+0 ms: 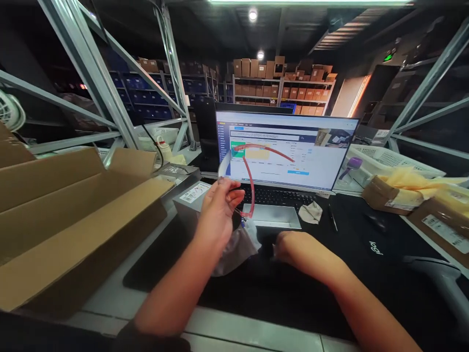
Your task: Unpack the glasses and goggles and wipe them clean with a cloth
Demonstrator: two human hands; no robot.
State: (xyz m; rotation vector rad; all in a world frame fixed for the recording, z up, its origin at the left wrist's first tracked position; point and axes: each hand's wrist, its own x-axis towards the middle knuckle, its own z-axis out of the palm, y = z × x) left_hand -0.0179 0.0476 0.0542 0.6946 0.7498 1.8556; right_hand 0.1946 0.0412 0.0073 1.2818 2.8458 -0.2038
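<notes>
My left hand is raised over the desk, its thumb and fingers pinched on a pair of glasses with thin red arms. One arm reaches right across the screen and the other hangs down. A pale, see-through part shows above my fingertips. Just below this hand lies a soft grey pouch with a drawstring at its top. Over the black mat, my right hand is closed with the knuckles up; what its fingers hold, if anything, is hidden. Behind the hands sits an open, shallow silver-grey box.
A monitor stands behind a black keyboard. On the left are a large open carton and a grey labelled box. To the right lie a crumpled white cloth, pen, mouse and scanner.
</notes>
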